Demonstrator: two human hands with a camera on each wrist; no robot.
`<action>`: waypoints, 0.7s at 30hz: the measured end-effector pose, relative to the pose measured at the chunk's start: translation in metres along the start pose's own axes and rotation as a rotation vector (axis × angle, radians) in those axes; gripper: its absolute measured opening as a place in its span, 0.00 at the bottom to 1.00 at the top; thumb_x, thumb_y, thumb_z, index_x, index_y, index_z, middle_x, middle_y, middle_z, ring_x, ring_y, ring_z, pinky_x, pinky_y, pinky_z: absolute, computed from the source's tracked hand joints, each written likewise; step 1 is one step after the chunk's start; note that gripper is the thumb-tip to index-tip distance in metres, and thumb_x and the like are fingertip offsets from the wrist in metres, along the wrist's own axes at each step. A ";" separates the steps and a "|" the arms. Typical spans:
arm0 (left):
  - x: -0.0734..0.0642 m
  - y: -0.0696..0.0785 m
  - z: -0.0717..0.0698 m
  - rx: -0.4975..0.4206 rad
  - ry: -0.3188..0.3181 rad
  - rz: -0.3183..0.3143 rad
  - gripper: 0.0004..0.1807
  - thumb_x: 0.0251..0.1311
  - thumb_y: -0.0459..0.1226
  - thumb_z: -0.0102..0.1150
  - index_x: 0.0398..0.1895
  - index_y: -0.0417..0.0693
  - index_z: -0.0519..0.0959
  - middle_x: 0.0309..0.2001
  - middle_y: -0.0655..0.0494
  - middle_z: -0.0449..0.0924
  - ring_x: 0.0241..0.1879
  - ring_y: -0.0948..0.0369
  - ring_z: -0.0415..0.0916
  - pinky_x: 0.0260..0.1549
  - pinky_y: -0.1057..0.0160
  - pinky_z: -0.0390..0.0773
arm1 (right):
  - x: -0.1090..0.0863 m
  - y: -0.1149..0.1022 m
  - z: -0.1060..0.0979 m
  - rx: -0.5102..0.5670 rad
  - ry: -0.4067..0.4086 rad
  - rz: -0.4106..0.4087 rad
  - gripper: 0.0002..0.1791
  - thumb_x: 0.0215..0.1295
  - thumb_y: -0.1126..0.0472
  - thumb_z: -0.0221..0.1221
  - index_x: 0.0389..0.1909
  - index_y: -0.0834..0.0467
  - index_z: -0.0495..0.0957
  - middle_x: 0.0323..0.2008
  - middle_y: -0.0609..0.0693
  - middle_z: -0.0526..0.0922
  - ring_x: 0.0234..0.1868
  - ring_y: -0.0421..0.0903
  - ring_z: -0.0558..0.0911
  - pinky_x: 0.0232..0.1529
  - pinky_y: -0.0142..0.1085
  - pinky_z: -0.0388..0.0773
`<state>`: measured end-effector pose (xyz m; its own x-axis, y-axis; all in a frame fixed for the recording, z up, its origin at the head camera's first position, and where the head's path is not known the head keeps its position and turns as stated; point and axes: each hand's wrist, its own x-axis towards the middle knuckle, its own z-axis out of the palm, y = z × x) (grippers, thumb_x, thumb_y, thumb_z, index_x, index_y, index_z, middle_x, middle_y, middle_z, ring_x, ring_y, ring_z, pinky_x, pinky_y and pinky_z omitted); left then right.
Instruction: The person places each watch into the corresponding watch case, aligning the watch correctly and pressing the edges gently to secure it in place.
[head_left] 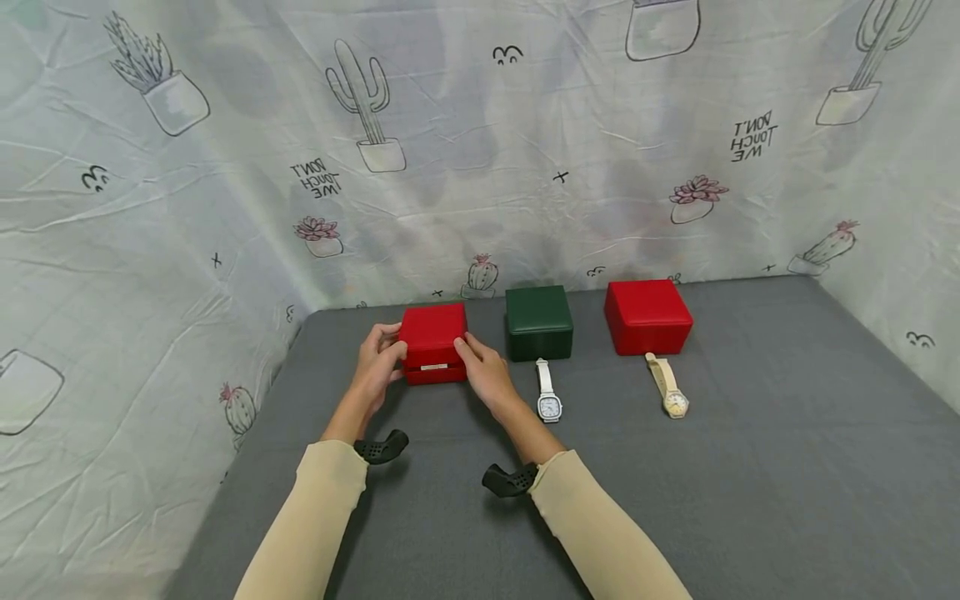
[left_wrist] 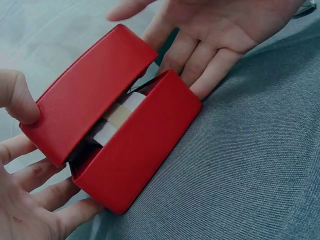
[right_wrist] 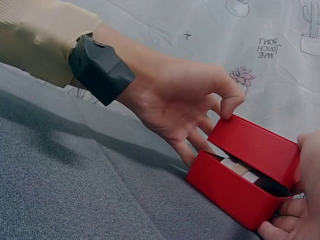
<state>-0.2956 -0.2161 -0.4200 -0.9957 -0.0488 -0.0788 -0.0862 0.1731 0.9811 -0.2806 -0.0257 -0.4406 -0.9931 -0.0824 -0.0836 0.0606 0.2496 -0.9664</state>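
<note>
A red watch box (head_left: 433, 329) has its lid partly raised, with a gap along the front. Inside, a cream band (left_wrist: 118, 114) crosses a whitish cushion (left_wrist: 132, 101). My left hand (head_left: 372, 364) grips the box's left side, thumb on the lid and fingers along the side. On the right side, my right hand (head_left: 487, 375) holds the box, its thumb by the lid's front corner and fingers against the base. The right wrist view also shows the left hand (right_wrist: 182, 100) across the box, while the right hand (right_wrist: 300, 200) is cut off at the edge.
A closed green box (head_left: 538, 321) stands right of the held box, with a white-strapped watch (head_left: 548, 396) before it. Farther right are another closed red box (head_left: 648, 317) and a cream-strapped watch (head_left: 667, 387). A printed curtain (head_left: 480, 167) hangs behind the grey table (head_left: 750, 500).
</note>
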 end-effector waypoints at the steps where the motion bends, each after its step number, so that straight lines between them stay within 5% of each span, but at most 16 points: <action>1: 0.000 -0.001 0.000 0.004 -0.003 0.006 0.26 0.52 0.33 0.43 0.59 0.53 0.62 0.62 0.54 0.65 0.52 0.55 0.67 0.43 0.54 0.74 | 0.000 0.000 0.000 0.000 0.003 0.005 0.34 0.61 0.34 0.44 0.67 0.44 0.59 0.66 0.44 0.63 0.68 0.46 0.60 0.66 0.50 0.57; 16: -0.004 -0.009 -0.001 0.026 -0.010 0.016 0.24 0.50 0.31 0.44 0.55 0.48 0.62 0.57 0.52 0.69 0.46 0.55 0.69 0.40 0.57 0.73 | -0.004 0.002 0.004 -0.035 -0.015 -0.013 0.31 0.65 0.40 0.44 0.67 0.44 0.58 0.67 0.45 0.62 0.68 0.48 0.61 0.66 0.51 0.58; 21: -0.003 -0.013 -0.003 0.056 -0.057 0.020 0.26 0.52 0.32 0.43 0.58 0.49 0.60 0.60 0.53 0.67 0.50 0.54 0.68 0.44 0.56 0.72 | -0.001 0.008 0.003 -0.019 -0.021 -0.049 0.31 0.65 0.42 0.46 0.67 0.48 0.58 0.66 0.48 0.64 0.67 0.49 0.63 0.64 0.49 0.62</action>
<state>-0.2911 -0.2214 -0.4317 -0.9974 0.0107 -0.0710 -0.0667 0.2283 0.9713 -0.2788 -0.0266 -0.4489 -0.9925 -0.1152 -0.0413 0.0096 0.2631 -0.9647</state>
